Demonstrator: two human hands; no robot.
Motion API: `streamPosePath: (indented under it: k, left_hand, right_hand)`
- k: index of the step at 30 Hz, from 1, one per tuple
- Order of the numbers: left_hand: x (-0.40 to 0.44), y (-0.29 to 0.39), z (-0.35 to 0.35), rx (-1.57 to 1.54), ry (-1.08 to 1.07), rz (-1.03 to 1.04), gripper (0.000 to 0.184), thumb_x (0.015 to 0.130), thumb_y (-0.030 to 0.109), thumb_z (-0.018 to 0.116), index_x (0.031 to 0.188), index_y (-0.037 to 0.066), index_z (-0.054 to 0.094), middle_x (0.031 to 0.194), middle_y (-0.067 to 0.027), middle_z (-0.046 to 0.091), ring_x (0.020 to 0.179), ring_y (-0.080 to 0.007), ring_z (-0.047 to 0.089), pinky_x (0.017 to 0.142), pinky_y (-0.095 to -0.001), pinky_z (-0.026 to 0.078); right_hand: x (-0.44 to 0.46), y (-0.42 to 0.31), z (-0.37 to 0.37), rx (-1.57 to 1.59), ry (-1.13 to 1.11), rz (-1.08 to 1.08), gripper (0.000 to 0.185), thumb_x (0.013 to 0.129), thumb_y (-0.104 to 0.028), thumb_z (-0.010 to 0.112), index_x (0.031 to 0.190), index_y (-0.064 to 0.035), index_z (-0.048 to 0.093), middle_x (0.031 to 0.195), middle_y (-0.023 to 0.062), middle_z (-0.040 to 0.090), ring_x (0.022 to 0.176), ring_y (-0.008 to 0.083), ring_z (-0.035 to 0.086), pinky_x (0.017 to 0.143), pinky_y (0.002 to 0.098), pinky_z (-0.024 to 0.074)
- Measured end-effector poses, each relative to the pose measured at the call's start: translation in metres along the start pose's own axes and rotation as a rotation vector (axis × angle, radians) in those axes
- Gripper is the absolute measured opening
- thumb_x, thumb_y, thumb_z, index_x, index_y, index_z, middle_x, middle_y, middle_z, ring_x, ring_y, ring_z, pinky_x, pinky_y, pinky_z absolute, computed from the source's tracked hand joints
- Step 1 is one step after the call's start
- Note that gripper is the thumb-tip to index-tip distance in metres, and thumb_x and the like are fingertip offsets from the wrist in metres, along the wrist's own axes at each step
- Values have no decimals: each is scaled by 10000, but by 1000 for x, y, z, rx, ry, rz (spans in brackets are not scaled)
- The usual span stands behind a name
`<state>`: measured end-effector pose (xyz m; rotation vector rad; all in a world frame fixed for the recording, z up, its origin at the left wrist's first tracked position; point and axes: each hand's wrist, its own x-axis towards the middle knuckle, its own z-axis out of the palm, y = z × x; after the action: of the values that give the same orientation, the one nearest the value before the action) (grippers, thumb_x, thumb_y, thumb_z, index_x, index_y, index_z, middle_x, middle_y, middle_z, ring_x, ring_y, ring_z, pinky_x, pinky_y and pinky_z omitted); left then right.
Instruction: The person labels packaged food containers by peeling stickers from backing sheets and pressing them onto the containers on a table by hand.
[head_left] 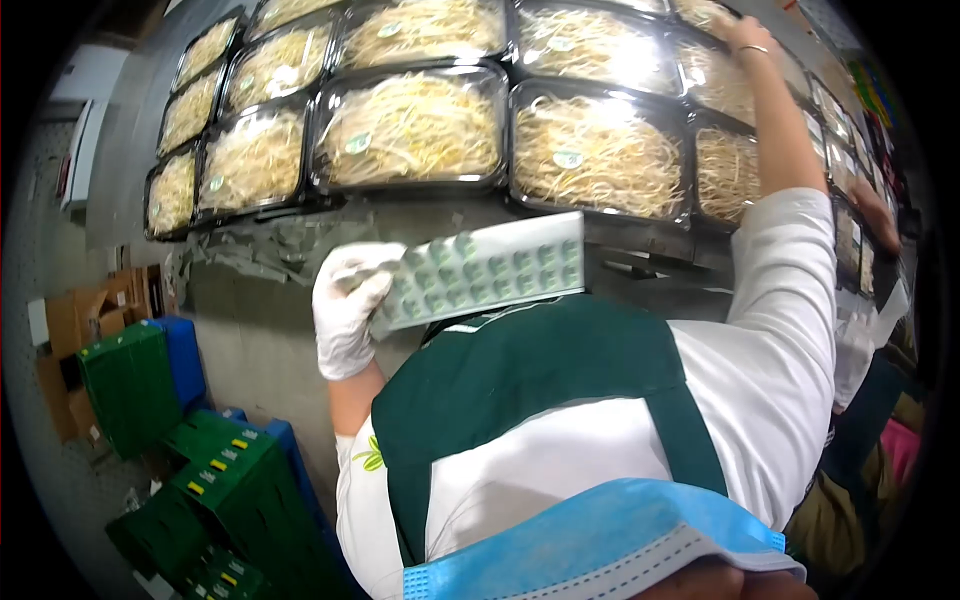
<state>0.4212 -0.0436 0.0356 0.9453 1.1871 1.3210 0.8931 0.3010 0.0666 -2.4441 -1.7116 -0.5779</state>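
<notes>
My left hand (350, 305), in a white glove, pinches the left end of a sheet of round green stickers (490, 268) in front of my chest. My right hand (745, 38), bare and with a band at the wrist, reaches to the packs at the upper right; its fingertips are over a pack and too small to make out. Clear-lidded black trays of bean sprouts (412, 125) stand in rows on the metal table. Several carry a round green sticker, as on the tray (598, 150) right of the middle.
Green crates (240, 490) and a blue crate (180, 360) are stacked at the lower left, beside cardboard boxes (100, 310). At the right edge stands a co-worker with a gloved hand (853, 355). More packs line the table there. Crumpled plastic (260, 250) lies along the table edge.
</notes>
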Motion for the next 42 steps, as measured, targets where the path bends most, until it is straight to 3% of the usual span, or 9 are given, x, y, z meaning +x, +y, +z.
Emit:
streamPosePath:
  k: [5, 6, 10, 22, 28, 30, 31, 32, 42]
  left_hand:
    - [11, -2, 24, -59, -62, 67, 137, 729, -61, 602, 858, -18, 584, 885, -113, 619, 796, -142, 579, 719, -238, 464]
    - [11, -4, 24, -103, -64, 47, 117, 738, -58, 608, 844, -13, 591, 872, -98, 621, 770, -125, 580, 693, -221, 470]
    - [-5, 1, 27, -168, -18, -40, 87, 737, -9, 645, 810, 20, 609, 764, -39, 625, 684, -74, 567, 610, -187, 459]
    - [-31, 3, 32, -184, -261, -90, 141, 838, 146, 565, 779, 25, 608, 710, 25, 571, 626, -37, 481, 568, -181, 383]
    - [-11, -23, 50, -117, -114, -231, 166, 826, 164, 587, 679, 97, 553, 627, 81, 488, 551, 3, 392, 486, -170, 312]
    - [-4, -37, 50, -22, -114, -203, 178, 832, 167, 580, 670, 99, 550, 629, 94, 475, 552, 7, 370, 489, -158, 284]
    - [-3, -42, 55, -58, -103, -242, 170, 832, 165, 579, 680, 92, 556, 633, 92, 479, 553, 8, 373, 488, -157, 284]
    - [-4, -43, 60, -91, -93, -283, 163, 833, 164, 578, 690, 86, 563, 638, 89, 483, 555, 8, 376, 487, -156, 284]
    - [-2, -52, 75, -65, -132, -258, 130, 836, 132, 564, 733, 53, 581, 666, 65, 520, 574, 1, 417, 526, -150, 328]
  right_hand:
    - [-129, -75, -117, 1155, -90, -486, 207, 756, -228, 625, 759, -25, 587, 633, 14, 524, 609, 73, 456, 562, 222, 409]
    - [-117, -57, -79, 1112, -495, -719, 267, 806, -149, 563, 1037, -14, 557, 992, 92, 592, 900, 203, 556, 796, 299, 437]
    - [-305, -111, -184, 972, -211, -1249, 298, 789, -153, 580, 1040, -5, 520, 935, 104, 563, 864, 255, 541, 773, 331, 445]
    - [-387, -115, -195, 614, 272, -1008, 156, 598, -84, 548, 744, -123, 510, 682, 7, 445, 617, 152, 489, 415, 245, 397]
    - [-346, -66, -175, 809, 322, -939, 125, 644, -40, 581, 767, -64, 588, 714, 51, 567, 650, 160, 557, 558, 244, 451]
    - [-271, -32, -177, 1139, -101, -193, 115, 780, -132, 583, 831, -33, 610, 721, 48, 602, 674, 115, 564, 620, 250, 447]
    - [-191, 13, -109, 1185, -122, -397, 188, 796, -174, 585, 888, -10, 588, 781, 33, 596, 735, 111, 552, 661, 247, 441]
    - [-170, 14, -112, 1082, -182, -38, 255, 731, -272, 644, 746, -22, 591, 643, 42, 557, 617, 107, 497, 572, 260, 424]
    - [-122, 38, -62, 225, -34, -16, 469, 666, -425, 594, 896, -17, 575, 814, 198, 597, 812, 317, 569, 714, 399, 447]
